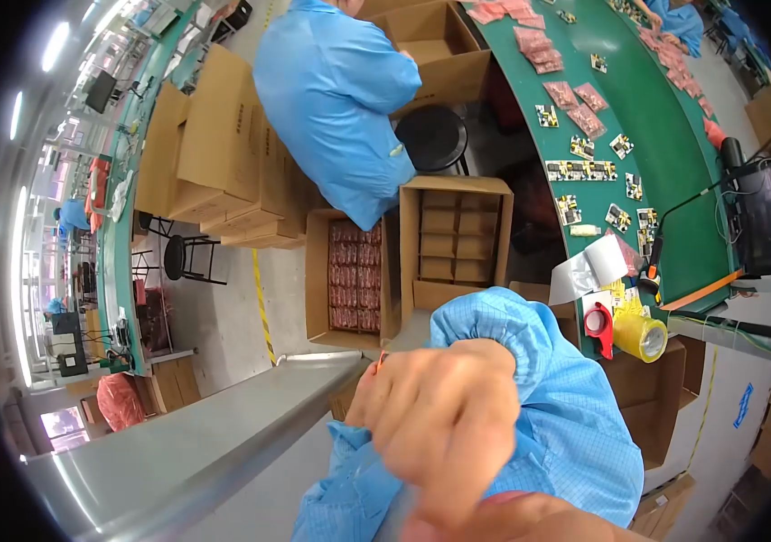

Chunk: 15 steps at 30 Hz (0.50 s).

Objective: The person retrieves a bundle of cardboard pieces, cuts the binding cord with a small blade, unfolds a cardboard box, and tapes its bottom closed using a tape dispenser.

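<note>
My right hand [444, 415] has its fingers curled inward, knuckles toward me; palm and fingertips are hidden, so I can't tell how tightly it closes or whether it has hold of anything. What seems my left hand [543, 522] is cut off below it, its grip unreadable. Straight beyond my right hand, the nearer one, lies the open brown cardboard carton with gridded dividers [435, 294], its long axis apparently running away from me. Just left of that carton stands a brown cardboard box of pink-wrapped packs [355, 275]; nearer and left of it, a smooth grey metal surface [214, 443]; to its right, a long green-topped table [647, 108].
</note>
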Motion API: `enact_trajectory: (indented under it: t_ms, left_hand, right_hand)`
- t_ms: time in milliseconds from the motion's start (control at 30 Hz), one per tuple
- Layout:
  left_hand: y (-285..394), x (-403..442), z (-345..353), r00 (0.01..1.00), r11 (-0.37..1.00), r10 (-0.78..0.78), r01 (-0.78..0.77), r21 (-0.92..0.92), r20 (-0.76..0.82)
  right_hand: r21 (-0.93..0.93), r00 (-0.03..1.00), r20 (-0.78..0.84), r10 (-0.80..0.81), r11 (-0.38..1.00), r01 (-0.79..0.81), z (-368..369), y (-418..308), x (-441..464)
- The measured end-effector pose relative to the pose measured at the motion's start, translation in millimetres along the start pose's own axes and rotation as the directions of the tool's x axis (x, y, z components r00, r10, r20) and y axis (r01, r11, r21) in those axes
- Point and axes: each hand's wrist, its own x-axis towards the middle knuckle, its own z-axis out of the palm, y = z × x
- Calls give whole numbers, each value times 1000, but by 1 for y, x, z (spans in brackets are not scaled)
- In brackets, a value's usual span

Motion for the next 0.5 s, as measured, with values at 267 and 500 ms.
enact_trajectory:
  t_ms: [267,500]
  left_hand:
    - [9,22,14,994,998,-54,52,-20,-95]
    - [15,19,13,989,998,-67,65,-18,-128]
  right_hand:
    - [344,984,96,153,922,-177,-75,8,-3]
    - [262,997,42,61,963,-70,-87,26,-4]
